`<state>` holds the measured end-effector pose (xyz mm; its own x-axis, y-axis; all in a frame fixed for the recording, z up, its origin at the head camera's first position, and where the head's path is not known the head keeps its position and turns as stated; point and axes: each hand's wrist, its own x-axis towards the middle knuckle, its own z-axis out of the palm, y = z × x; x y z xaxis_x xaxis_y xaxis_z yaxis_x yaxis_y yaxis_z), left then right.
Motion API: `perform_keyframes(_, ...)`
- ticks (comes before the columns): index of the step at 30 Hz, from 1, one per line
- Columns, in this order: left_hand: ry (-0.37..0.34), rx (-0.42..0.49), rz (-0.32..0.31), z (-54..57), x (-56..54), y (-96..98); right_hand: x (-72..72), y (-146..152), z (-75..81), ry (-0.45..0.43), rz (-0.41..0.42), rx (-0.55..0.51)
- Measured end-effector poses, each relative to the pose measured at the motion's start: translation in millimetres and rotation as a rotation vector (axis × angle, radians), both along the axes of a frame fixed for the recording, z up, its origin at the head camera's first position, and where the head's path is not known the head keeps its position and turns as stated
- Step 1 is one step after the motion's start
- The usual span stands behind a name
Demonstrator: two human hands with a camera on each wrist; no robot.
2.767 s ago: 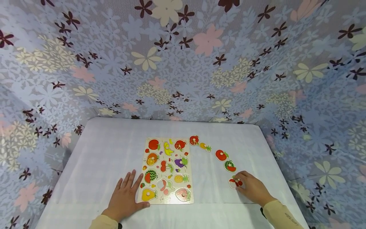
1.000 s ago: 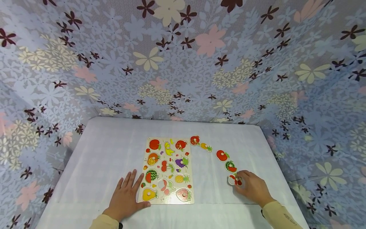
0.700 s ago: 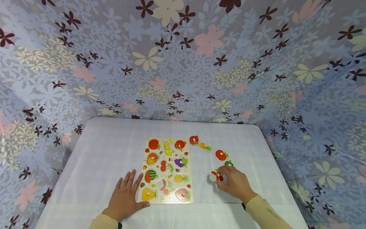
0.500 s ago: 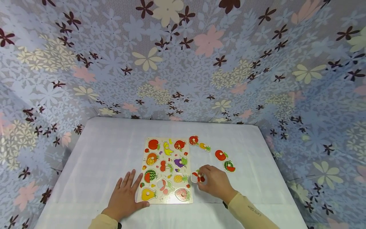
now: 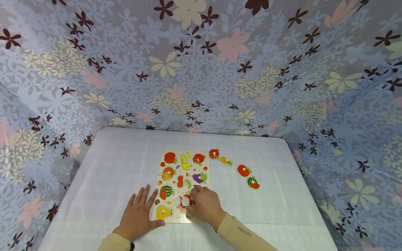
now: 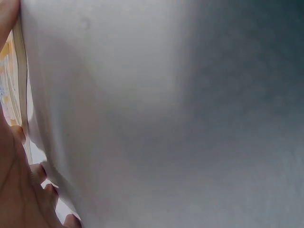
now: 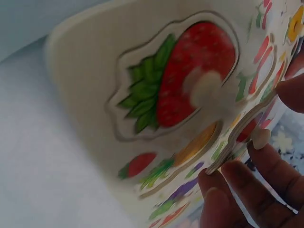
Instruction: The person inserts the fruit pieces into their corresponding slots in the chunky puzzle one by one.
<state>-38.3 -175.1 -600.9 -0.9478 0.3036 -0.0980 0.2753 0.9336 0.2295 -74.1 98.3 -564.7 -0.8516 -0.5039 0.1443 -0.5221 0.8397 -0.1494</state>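
My right hand pinches a red-and-white fruit puzzle piece over the lower middle of the fruit puzzle board. In the right wrist view the piece is tilted edge-on, its white knob among my fingers. Beside it on the board lies a knobbed strawberry piece, mostly covered by my hand in the head view. A printed recess with red, white and green shapes shows just left of the held piece. My left hand lies flat, fingers spread, at the board's lower left edge.
Loose pieces curve along the white-covered table right of the board: a pomegranate, a pineapple, a red round fruit and a watermelon. Flowered cloth hangs behind and at both sides.
My right hand has lifted the red-and-white piece from beside the watermelon piece and carried it left over the board. My left hand has stayed in place.
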Motion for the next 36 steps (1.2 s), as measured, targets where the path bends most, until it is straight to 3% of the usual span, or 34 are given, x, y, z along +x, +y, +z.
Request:
perform_keyframes(16,-0.009,-0.02,0.012,3.0,0.3,2.2,4.2,-20.7,-14.7,0.042,0.021,0.083)
perform_keyframes(27,-0.012,-0.014,0.008,4.6,0.0,0.8,11.9,-14.0,-10.4,-0.093,0.007,-0.045)
perform_keyframes(36,-0.019,0.001,0.011,2.8,0.1,0.2,10.9,-15.8,-13.8,-0.107,0.05,-0.078)
